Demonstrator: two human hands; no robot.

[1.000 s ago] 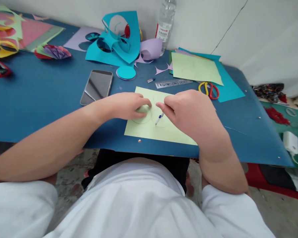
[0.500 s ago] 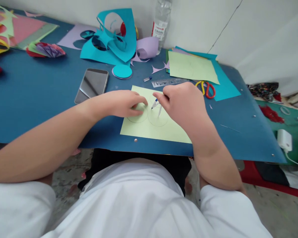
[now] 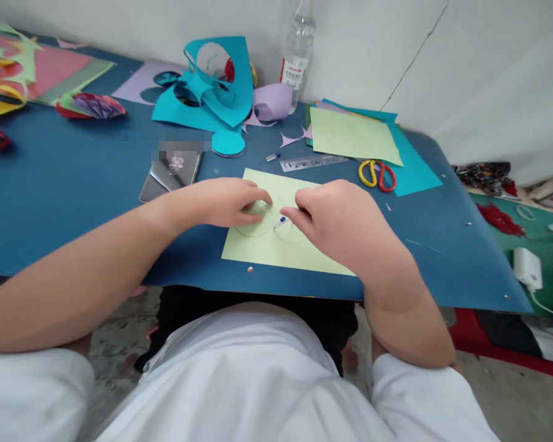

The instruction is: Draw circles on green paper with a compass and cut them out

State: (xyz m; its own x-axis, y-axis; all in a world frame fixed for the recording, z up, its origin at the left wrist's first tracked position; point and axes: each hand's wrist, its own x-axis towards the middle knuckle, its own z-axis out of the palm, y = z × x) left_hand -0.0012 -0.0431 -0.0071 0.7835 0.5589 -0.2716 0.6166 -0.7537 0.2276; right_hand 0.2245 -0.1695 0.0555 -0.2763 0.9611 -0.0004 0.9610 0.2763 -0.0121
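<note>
A sheet of pale green paper lies near the table's front edge. My left hand rests on its left part, fingers spread, over a pencilled circle. Above the paper's middle, my right hand pinches the top of a drawing compass, which is mostly hidden behind the fingers. One white leg with a blue part slants down to the left and reaches the paper. A second circle outline, partly covered by my right hand, shows beside the first.
Behind the paper lie a clear ruler, scissors with yellow and red handles, and stacked coloured sheets. A phone, blue paper discs, cut blue paper and a water bottle stand or lie further back.
The compass has turned in my right hand, and its visible leg now points down to the left. My left hand stays on the paper. The whole view has shifted slightly.
</note>
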